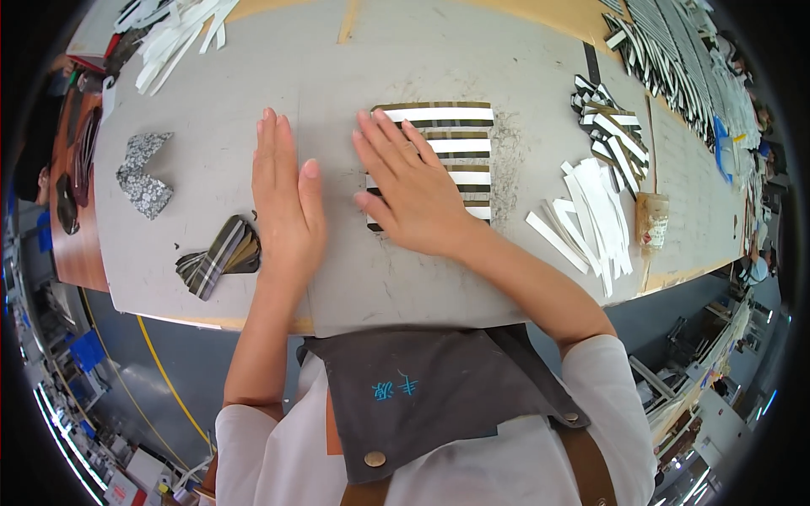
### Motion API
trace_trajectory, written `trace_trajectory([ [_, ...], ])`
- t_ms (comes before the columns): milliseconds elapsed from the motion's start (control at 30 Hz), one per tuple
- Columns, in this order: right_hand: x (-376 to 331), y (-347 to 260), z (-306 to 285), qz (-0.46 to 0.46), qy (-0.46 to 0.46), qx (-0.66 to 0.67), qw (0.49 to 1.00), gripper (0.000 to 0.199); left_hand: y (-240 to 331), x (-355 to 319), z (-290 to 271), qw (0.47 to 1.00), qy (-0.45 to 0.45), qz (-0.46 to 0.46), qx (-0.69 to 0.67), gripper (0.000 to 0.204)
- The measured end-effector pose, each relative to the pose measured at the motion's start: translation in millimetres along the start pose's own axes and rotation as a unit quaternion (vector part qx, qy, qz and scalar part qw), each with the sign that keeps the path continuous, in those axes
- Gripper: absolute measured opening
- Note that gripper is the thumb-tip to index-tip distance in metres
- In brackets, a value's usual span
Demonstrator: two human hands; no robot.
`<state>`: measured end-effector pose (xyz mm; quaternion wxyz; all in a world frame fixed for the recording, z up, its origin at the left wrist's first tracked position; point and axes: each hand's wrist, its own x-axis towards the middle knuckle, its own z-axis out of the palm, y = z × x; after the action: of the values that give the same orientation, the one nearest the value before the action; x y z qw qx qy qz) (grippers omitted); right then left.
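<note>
Several short dark-and-olive strips, each with a white band along it (464, 146), lie in parallel rows near the middle of the grey tabletop (337, 278). My right hand (413, 190) is spread flat over their left ends, fingers stretched out and thumb apart, hiding part of the rows. To the left, my left hand (288, 211) is over the tabletop with its fingers straight and together and its thumb slightly apart. Nothing shows in either hand. Close to my left wrist is a fanned stack of plaid fabric pieces (221, 257).
A crescent-shaped grey patterned piece (145, 175) lies at the left. On the right are loose white strips (595, 211), a pile of striped strips (614, 135) and a jar (651, 221). Long white strips (181, 38) lie far left; more striped strips (666, 76) lie far right.
</note>
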<state>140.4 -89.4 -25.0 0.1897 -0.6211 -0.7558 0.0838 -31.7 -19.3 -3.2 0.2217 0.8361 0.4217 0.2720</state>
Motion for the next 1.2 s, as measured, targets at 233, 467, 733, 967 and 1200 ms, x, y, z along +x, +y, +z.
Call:
trace_trajectory([
  [233,14,47,-43,0.066,0.155,-0.074,0.983,0.059,11,8,16,0.989,-0.055,0.070,0.115,0.059],
  [467,-6,74,-9,0.091,0.080,-0.113,0.986,0.057,12,11,42,0.970,-0.153,0.122,0.146,0.061],
  [733,26,-1,-34,0.000,0.109,-0.017,0.994,0.058,-2,19,-2,0.989,0.010,-0.059,-0.133,0.049],
  [967,15,16,-11,0.045,0.081,0.033,0.995,0.057,-2,-6,-11,0.996,0.025,-0.041,-0.071,0.035],
  [1200,1,5,-4,0.018,0.071,0.067,0.995,0.053,13,-27,3,0.990,-0.063,-0.001,-0.128,0.024],
])
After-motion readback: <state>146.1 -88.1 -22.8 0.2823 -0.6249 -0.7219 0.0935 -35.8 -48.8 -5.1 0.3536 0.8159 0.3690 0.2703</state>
